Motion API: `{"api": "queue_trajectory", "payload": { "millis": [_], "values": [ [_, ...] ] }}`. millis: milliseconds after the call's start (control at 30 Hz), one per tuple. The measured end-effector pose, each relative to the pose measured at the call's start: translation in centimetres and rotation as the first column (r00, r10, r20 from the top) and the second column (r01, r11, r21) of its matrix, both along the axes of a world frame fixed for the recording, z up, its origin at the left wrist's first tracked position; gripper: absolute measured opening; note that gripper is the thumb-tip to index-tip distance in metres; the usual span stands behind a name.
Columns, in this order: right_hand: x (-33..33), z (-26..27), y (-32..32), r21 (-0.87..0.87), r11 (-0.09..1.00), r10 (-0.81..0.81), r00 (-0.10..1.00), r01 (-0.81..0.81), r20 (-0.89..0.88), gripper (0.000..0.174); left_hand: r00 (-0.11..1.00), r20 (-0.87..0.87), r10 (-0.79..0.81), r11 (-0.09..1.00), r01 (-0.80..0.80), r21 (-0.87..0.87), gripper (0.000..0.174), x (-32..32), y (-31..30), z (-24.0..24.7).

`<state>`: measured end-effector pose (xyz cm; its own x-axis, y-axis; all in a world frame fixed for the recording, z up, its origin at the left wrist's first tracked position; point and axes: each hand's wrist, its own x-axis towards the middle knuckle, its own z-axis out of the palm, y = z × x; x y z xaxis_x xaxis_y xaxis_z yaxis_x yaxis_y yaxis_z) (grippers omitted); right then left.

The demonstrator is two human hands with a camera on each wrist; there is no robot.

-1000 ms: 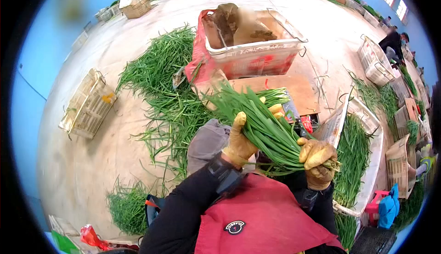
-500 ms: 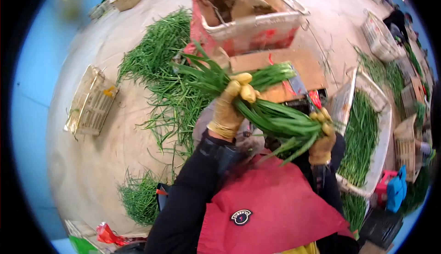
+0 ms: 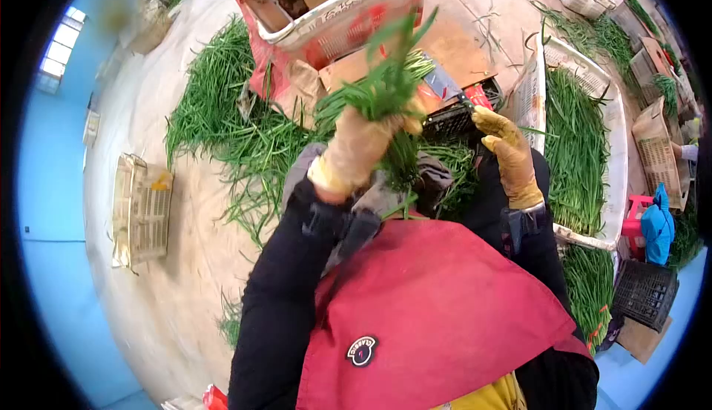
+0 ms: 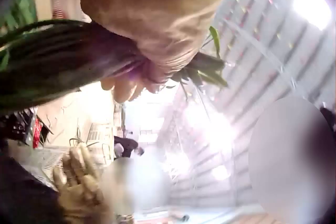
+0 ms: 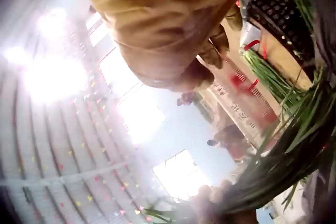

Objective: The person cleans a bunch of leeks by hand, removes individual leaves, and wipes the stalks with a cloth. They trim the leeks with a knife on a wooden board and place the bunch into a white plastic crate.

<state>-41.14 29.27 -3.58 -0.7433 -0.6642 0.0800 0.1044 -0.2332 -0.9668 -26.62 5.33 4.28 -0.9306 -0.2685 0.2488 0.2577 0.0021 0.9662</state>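
My gloved left hand (image 3: 352, 147) grips a bunch of chives (image 3: 382, 95) around its middle, in front of my red apron (image 3: 437, 291). Long flat leaves spread out above the fist, blurred, and more hang below it. In the left wrist view the bunch (image 4: 63, 64) runs through the curled fingers and out both sides. Off to the right, apart from the bunch, is my gloved right hand (image 3: 512, 158), its fingers loosely bent and nothing in them. The left wrist view shows that hand (image 4: 79, 187) with fingers raised and spread.
A heap of loose chives (image 3: 211, 106) lies on the floor at left. Ahead stands a large red-and-white crate (image 3: 334, 28) behind a brown board (image 3: 463, 47) bearing another small bunch. A white crate (image 3: 612, 165) full of chives sits at right, a beige crate (image 3: 141, 210) far left.
My right hand has let go of the bunch's lower end and is now empty. The left hand keeps hold, and the bunch has swung from slanting across to upright. The head view has shifted.
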Motion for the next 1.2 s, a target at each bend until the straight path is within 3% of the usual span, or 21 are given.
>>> {"api": "queue_trajectory", "payload": {
  "millis": [67, 100, 133, 233, 300, 333, 367, 467, 500, 567, 633, 733, 767, 833, 900, 933, 967, 1033, 1100, 1133, 1200],
  "values": [
    [-0.1, 2.8, -0.7, 0.023, 0.992, 0.127, 0.987, -0.125, -0.1, 0.059, 0.988, -0.143, 0.063, 0.958, -0.1, -0.27, 0.022, -0.3, 1.2, 2.2],
    [0.2, 4.4, -1.3, 0.089, 0.984, 0.168, 0.976, -0.157, -0.141, 0.067, 0.982, -0.134, 0.134, 0.834, -0.185, -0.519, 0.022, -0.5, 0.6, 2.5],
    [0.6, 6.0, -2.0, 0.154, 0.971, 0.212, 0.96, -0.185, -0.183, 0.075, 0.981, -0.189, 0.035, 0.992, -0.012, 0.122, 0.017, -1.4, 2.2, 2.4],
    [2.0, 5.5, -6.3, 0.124, 0.971, 0.239, 0.82, -0.204, -0.521, 0.095, 0.965, -0.247, 0.087, 0.984, -0.121, -0.128, 0.016, -2.7, 1.9, 4.1],
    [3.4, 4.4, -9.3, 0.071, 0.948, 0.306, 0.833, -0.309, -0.461, 0.098, 0.953, -0.279, 0.117, 0.939, -0.198, -0.282, 0.015, -2.6, 1.8, 5.2],
    [3.5, 1.9, -10.8, 0.079, 0.932, 0.358, 0.857, -0.354, -0.37, 0.099, 0.955, -0.254, 0.156, 0.981, -0.179, -0.072, 0.013, -2.1, 1.7, 6.3],
    [3.7, 1.2, -11.1, 0.137, 0.932, 0.361, 0.824, -0.335, -0.437, 0.101, 0.956, -0.221, 0.193, 0.976, -0.164, 0.142, 0.013, -1.4, 1.3, 7.5],
    [3.9, -3.1, -11.8, 0.328, 0.91, 0.406, 0.713, -0.255, -0.572, 0.102, 0.881, -0.149, 0.448, 0.886, -0.416, 0.206, 0.029, 0.9, -1.8, 7.5],
    [4.2, -5.1, -11.8, 0.339, 0.903, 0.414, 0.746, -0.264, -0.521, 0.092, 0.843, -0.084, 0.531, 0.844, -0.518, 0.14, 0.03, 2.2, -1.8, 7.9],
    [4.8, -9.1, -11.8, 0.357, 0.891, 0.421, 0.807, -0.281, -0.415, 0.073, 0.866, -0.115, 0.486, 0.863, -0.456, 0.219, 0.031, 4.1, -3.3, 6.4],
    [5.3, -11.5, -12.6, 0.376, 0.854, 0.459, 0.861, -0.359, -0.22, 0.057, 0.798, -0.124, 0.59, 0.783, -0.528, 0.329, 0.028, 5.9, -4.1, 4.6],
    [5.3, -6.2, -11.0, 0.756, 0.644, 0.556, 0.75, -0.117, -0.358, 0.036, 0.723, -0.028, 0.691, 0.638, -0.591, 0.493, 0.021, 9.6, -6.1, 2.6],
    [4.7, -6.8, -10.8, 0.791, 0.606, 0.567, 0.743, -0.085, -0.355, 0.03, 0.678, 0.021, 0.735, 0.564, -0.629, 0.535, 0.02, 10.9, -6.9, 1.9],
    [2.3, -8.6, -9.3, 0.852, 0.524, 0.587, 0.731, -0.016, -0.348, 0.023, 0.44, 0.1, 0.892, 0.373, -0.843, 0.387, 0.023, 14.2, -8.6, 0.6],
    [0.1, -9.0, -6.6, 0.887, 0.456, 0.558, 0.751, 0.079, -0.353, 0.029, 0.523, 0.091, 0.847, 0.399, -0.741, 0.54, 0.024, 18.4, -10.7, -1.2],
    [-0.4, -8.7, -6.7, 0.923, 0.38, 0.605, 0.739, 0.056, -0.294, 0.029, 0.62, 0.037, 0.784, 0.507, -0.672, 0.54, 0.028, 21.2, -13.6, -4.7],
    [-0.9, -8.1, -7.0, 0.953, 0.301, 0.647, 0.726, 0.039, -0.234, 0.029, 0.62, 0.067, 0.782, 0.497, -0.684, 0.533, 0.026, 22.0, -13.1, -5.4],
    [-0.8, -5.4, -7.7, 0.98, 0.166, 0.836, 0.542, -0.105, -0.083, 0.053, 0.632, 0.118, 0.766, 0.493, -0.695, 0.524, 0.021, 22.9, -11.5, -6.5],
    [-0.5, -4.3, -9.0, 0.941, 0.31, 0.843, 0.497, -0.136, -0.206, 0.07, 0.633, 0.111, 0.766, 0.514, -0.706, 0.487, 0.026, 24.8, -11.9, -8.6],
    [-0.5, -5.3, -9.8, 0.855, 0.452, 0.782, 0.574, -0.255, -0.242, 0.068, 0.643, 0.121, 0.756, 0.515, -0.699, 0.496, 0.027, 25.5, -11.7, -8.9],
    [1.2, -5.4, -11.7, 0.622, 0.534, 0.744, 0.668, -0.572, -0.024, 0.067, 0.639, 0.142, 0.756, 0.511, -0.712, 0.482, 0.03, 26.5, -11.8, -9.9]
  ]
}}
